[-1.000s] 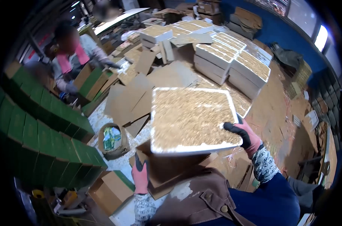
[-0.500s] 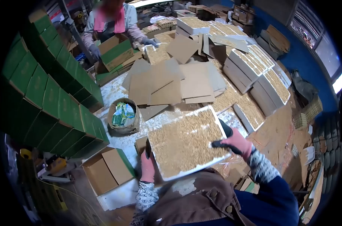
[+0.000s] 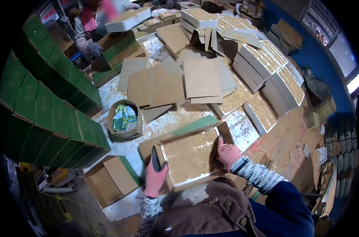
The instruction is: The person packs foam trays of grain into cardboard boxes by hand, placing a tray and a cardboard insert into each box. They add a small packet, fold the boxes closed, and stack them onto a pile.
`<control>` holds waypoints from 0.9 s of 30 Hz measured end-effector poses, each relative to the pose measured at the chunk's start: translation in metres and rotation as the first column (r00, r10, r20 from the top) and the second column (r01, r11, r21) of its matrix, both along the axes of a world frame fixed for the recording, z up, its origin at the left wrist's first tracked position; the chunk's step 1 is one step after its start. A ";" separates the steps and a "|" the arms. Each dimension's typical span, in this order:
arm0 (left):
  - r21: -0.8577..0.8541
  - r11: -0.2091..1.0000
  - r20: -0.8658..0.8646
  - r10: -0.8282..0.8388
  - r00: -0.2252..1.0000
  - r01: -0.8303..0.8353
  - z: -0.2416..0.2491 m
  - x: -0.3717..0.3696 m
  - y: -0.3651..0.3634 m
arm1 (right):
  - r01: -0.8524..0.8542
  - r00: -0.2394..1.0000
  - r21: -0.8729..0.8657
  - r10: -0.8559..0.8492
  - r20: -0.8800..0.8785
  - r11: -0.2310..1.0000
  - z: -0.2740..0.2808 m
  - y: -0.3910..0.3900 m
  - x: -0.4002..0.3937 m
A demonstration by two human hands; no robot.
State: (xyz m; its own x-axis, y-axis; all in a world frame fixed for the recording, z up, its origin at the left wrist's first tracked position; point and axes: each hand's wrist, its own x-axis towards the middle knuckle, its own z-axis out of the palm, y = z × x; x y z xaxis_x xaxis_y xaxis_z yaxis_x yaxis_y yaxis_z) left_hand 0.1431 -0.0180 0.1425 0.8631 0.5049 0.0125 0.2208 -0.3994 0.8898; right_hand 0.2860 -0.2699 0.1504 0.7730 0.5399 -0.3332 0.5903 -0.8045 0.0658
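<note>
A white-rimmed tray (image 3: 192,152) of pale, grain-like pieces sits inside an open cardboard box (image 3: 170,179) in front of me. The box's far flap, green outside, stands folded outward. My left hand (image 3: 156,177), in a pink glove with dark fingertips, rests at the box's left wall with thumb and fingers apart. On the right wall lies my right hand (image 3: 227,154), gloved alike. One of its fingers stretches along the edge; the others curl over the wall, partly hidden.
A sack of green packets (image 3: 125,120) stands to the left. Flat cardboard sheets (image 3: 157,85) lie beyond. Filled white trays (image 3: 262,63) are stacked at right, and green boxes (image 3: 49,122) rise at left. Across the table, a co-worker (image 3: 93,33) holds another tray (image 3: 128,19).
The tray has gone from my hands down into the cardboard box, and both hands have moved to the box's sides. Opposite, the co-worker has lifted a tray off the table.
</note>
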 end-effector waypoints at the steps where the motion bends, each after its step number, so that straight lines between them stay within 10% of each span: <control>1: -0.071 0.997 -0.040 -0.003 0.999 0.000 0.000 -0.004 0.003 | 0.016 0.999 -0.024 -0.016 -0.033 1.000 0.001 0.009 0.005; 4: -0.193 0.981 -0.103 0.013 0.995 -0.032 0.003 -0.014 0.016 | -0.221 0.914 -0.050 0.189 -0.359 0.974 0.043 0.036 0.038; 7: -0.285 0.947 -0.195 0.096 0.976 -0.150 0.023 -0.025 0.018 | 0.190 0.925 0.474 0.006 -0.381 0.860 0.060 0.049 0.108; 10: -0.151 0.978 -0.235 0.104 0.966 -0.142 -0.010 -0.042 0.050 | 0.554 0.826 0.566 -0.492 -0.277 0.611 0.019 0.067 0.214; 12: 0.026 0.921 -0.280 0.379 0.882 -0.387 0.009 -0.011 0.073 | 0.283 0.732 0.663 -0.602 0.318 0.693 -0.103 0.060 0.290; 15: 0.505 0.815 -0.014 0.338 0.941 -0.285 -0.032 0.055 0.149 | 0.512 0.755 0.593 -0.655 0.034 0.621 -0.096 0.093 0.307; 17: 0.713 0.697 -0.194 0.302 0.933 -0.078 -0.039 0.092 0.184 | 0.488 0.794 0.698 -0.599 -0.105 0.524 -0.104 0.094 0.330; 20: 0.541 0.811 -0.574 0.164 0.802 0.222 -0.047 0.117 0.208 | 0.516 0.849 0.841 -0.228 -0.477 0.161 -0.111 0.066 0.367; 24: 0.572 0.820 -0.435 0.310 0.846 -0.007 -0.051 0.107 0.216 | 0.414 0.905 0.815 -0.278 -0.322 0.406 -0.057 0.022 0.342; 27: 0.547 0.830 -0.286 0.302 0.909 -0.104 -0.031 0.088 0.205 | 0.257 0.885 0.692 -0.452 0.112 0.675 -0.013 0.018 0.297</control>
